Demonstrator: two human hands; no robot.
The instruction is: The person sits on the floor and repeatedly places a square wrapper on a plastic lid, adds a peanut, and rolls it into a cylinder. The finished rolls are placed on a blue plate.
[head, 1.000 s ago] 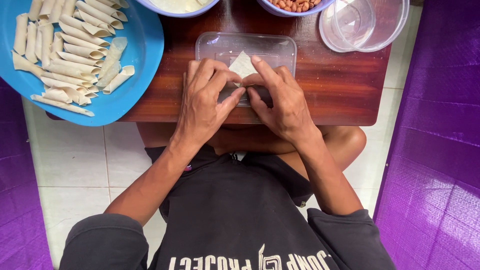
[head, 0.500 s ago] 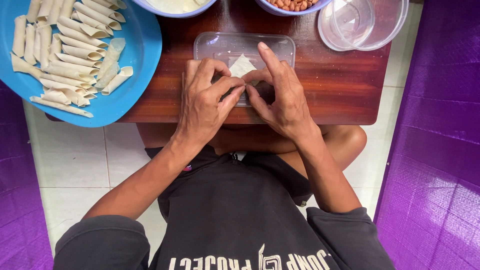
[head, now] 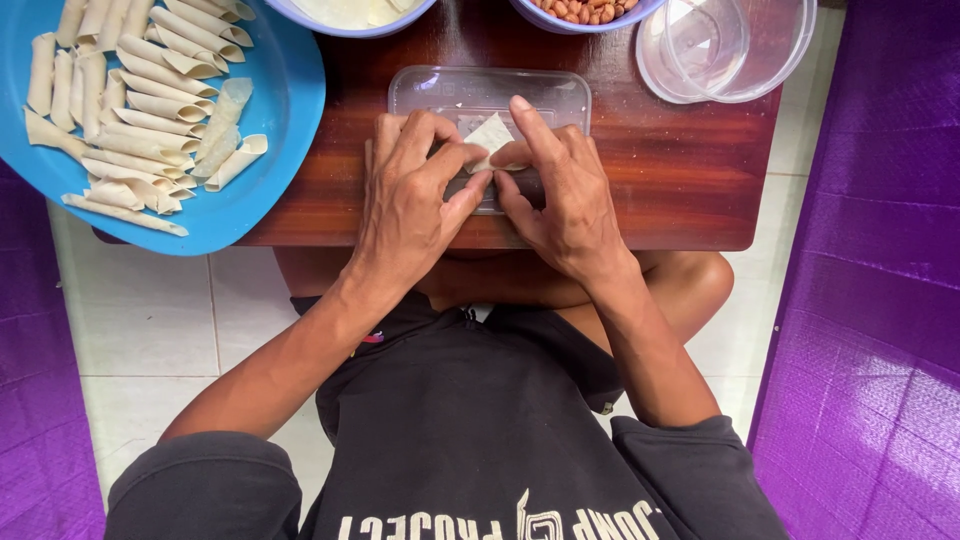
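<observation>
Mostly hidden under the fingers, a pale pastry wrapper (head: pixel 492 135) shows only its pointed tip, pinched between the left hand (head: pixel 415 190) and right hand (head: pixel 560 190) over a clear plastic lid (head: pixel 420 88) on the worktop (head: pixel 680 170). Beyond the hands, two bowls are cut off. Left of them, a blue tray (head: pixel 285 130) holds rolled pieces.
</observation>
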